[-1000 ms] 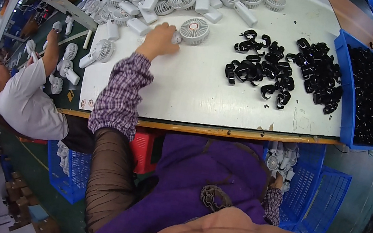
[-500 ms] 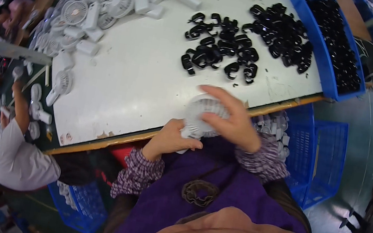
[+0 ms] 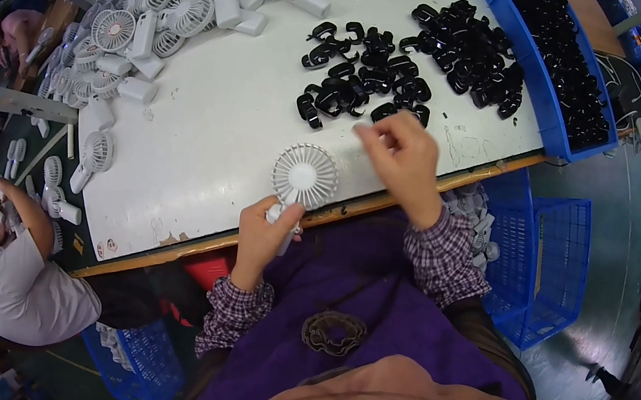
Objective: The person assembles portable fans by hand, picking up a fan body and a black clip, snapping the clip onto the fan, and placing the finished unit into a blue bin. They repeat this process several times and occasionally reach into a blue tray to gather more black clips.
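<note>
"Where's the fan?"

"In the left hand [image 3: 262, 237], on the person's side of the loose black cluster [image 3: 339, 94] and a little to its left. That hand clasps the handle of the white fan [image 3: 306, 172], thumb laid up by the neck."

"And its long axis?"

"Roughly pointing away from the body, round head outermost, towards the cluster."

"Which hand is nearer the cluster?"

"The right hand [image 3: 401, 158], just beside its near edge. The fan head lies to that hand's left and closer to the body, apart from it."

"Is the right one pinching something?"

"Its fingers curl in, but it's blurred; I can't tell."

"Count things for me."

"One fan held. Left of the cluster and partly beyond it, one fan heap [image 3: 190, 13], too tangled to count. To the cluster's right, one denser black pile [image 3: 470, 55], then one blue tray [image 3: 531, 74]. The black pieces overlap too much to number."
</note>
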Tool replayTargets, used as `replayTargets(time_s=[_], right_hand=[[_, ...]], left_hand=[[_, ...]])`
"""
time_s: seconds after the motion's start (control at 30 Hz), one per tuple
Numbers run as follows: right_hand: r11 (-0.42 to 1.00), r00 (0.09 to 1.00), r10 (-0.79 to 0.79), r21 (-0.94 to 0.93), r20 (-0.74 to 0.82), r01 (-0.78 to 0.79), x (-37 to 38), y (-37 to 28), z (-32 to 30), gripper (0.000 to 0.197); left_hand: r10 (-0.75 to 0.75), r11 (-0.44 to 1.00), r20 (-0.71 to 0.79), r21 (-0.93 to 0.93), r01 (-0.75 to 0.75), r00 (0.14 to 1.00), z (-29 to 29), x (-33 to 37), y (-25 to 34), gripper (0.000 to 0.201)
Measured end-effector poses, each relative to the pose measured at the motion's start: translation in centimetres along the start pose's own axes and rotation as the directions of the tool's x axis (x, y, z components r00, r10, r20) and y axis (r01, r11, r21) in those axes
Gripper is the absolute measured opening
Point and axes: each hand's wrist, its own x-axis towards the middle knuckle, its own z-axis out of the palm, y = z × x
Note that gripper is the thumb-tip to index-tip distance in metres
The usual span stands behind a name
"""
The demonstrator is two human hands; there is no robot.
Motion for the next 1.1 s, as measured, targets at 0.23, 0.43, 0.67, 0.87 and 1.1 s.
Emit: replayTargets(time_s=[0.23, 0.43, 0.67, 0.87, 1.1], right_hand=[[0.870, 0.993, 0.021, -0.491, 0.119, 0.041, 3.1, 3.8, 1.1, 0.022], [0.931, 0.994, 0.033, -0.365, 0.105, 0.007, 3.0, 4.7, -0.9, 0.014], [0.385, 0.844, 0.147, 0.756, 0.516, -0.529, 0.4, 1.4, -1.4, 0.009], [-0.078, 0.782, 0.091, 0.787, 0.616, -0.611, -6.4, -1.6, 4.5, 0.005], [0.359, 0.780, 0.135, 0.704, 0.610, -0.613, -7.0, -1.5, 3.9, 0.009]], left_hand=[[0.102, 0.982, 0.041, -0.166, -0.094, 0.994, -0.6, 1.3, 0.6, 0.029], [0.246, 0.895, 0.120, -0.410, -0.177, 0.962, -1.3, 1.2, 1.6, 0.029], [0.293, 0.874, 0.044, -0.417, -0.249, 0.955, 0.5, 2.9, 0.5, 0.031], [0.541, 0.834, -0.066, -0.083, -0.545, 0.839, 2.5, 3.3, 1.0, 0.045], [0.507, 0.862, -0.168, 0.076, -0.502, 0.846, 2.5, 3.0, 0.7, 0.023]])
